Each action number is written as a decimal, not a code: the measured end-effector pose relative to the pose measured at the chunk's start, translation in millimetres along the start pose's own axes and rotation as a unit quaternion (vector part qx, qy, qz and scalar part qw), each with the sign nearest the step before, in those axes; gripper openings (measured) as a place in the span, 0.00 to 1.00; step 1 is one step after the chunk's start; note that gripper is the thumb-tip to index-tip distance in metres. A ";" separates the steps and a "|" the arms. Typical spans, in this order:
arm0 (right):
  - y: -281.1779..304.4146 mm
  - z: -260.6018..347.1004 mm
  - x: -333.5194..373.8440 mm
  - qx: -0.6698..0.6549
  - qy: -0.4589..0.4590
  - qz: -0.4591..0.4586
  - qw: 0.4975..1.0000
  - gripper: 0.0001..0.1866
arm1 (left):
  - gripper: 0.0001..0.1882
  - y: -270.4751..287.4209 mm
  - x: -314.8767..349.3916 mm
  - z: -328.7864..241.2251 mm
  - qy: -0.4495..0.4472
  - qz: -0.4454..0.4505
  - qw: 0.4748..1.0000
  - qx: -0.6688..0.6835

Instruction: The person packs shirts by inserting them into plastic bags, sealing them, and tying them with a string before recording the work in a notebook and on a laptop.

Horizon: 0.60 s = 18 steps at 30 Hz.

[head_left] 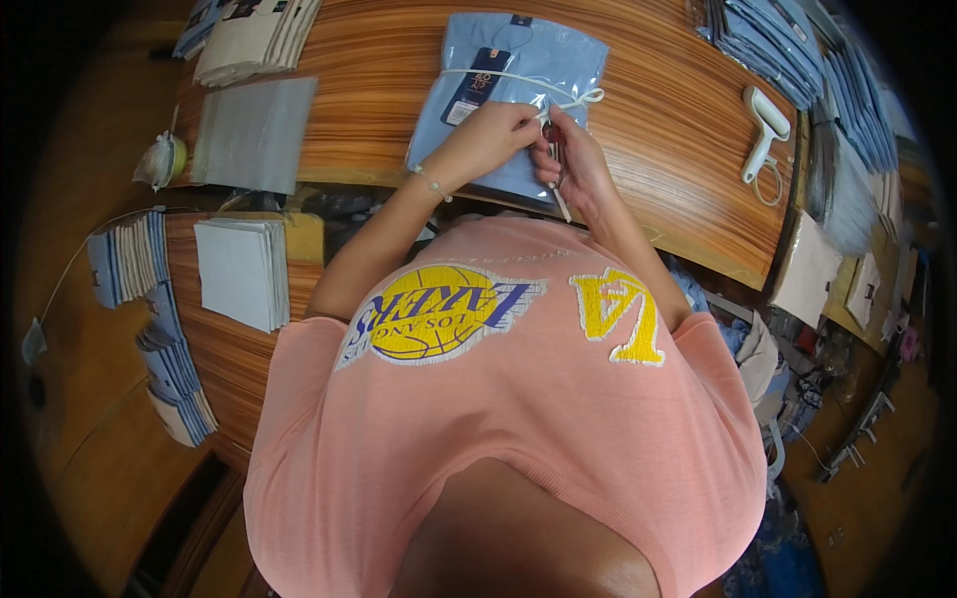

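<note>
A stack of folded light-blue garments in clear plastic bags [429, 125] lies before me on the wooden table, with a dark hang tag [478, 85] showing through the plastic. White cord [498, 74] runs across it, with a loop at its right side. My left hand [488, 140] is closed, thumb and forefinger pinching the cord near the bundle's middle. Close beside it, my right hand [578, 167] is closed on the cord too. A small dark-red and metallic object [551, 138], partly hidden, shows among the right fingers. Below that hand a pale end hangs down.
On the table's right lies a white-handled lint roller [766, 130]. Clear plastic bags [249, 135] and beige folded garments [257, 40] lie at left. More blue bundles [773, 45] stand at far right. White sheets [239, 269] lie on a lower surface at left, near a tape roll [177, 159].
</note>
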State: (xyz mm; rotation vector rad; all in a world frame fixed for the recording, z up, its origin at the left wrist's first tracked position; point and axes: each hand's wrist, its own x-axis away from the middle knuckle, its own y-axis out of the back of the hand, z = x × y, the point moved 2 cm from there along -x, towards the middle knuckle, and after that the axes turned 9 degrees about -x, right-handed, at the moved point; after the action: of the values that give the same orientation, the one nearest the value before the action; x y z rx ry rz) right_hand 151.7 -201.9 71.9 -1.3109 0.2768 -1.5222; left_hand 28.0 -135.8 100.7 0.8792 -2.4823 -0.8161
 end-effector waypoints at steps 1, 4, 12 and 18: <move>-0.7 -0.5 1.3 0.000 -0.007 0.006 1.000 0.16 | 0.14 -0.1 -0.1 0.9 0.005 0.000 1.000 -0.004; -1.2 -1.1 3.2 -0.007 -0.018 0.012 1.000 0.17 | 0.15 1.8 0.6 -1.9 0.012 0.006 1.000 -0.012; 0.0 -4.5 0.1 -0.008 -0.004 0.007 1.000 0.19 | 0.14 8.1 7.9 -12.2 0.025 -0.005 1.000 0.001; -2.1 -3.4 -3.4 -0.044 -0.011 0.005 0.999 0.19 | 0.15 10.0 7.9 -13.2 0.007 0.000 1.000 -0.024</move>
State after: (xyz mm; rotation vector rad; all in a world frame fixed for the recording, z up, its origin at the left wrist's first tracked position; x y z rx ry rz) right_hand 147.1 -199.8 70.3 -1.3926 0.3406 -1.5013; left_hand 24.7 -139.9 118.3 0.8654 -2.4398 -0.8631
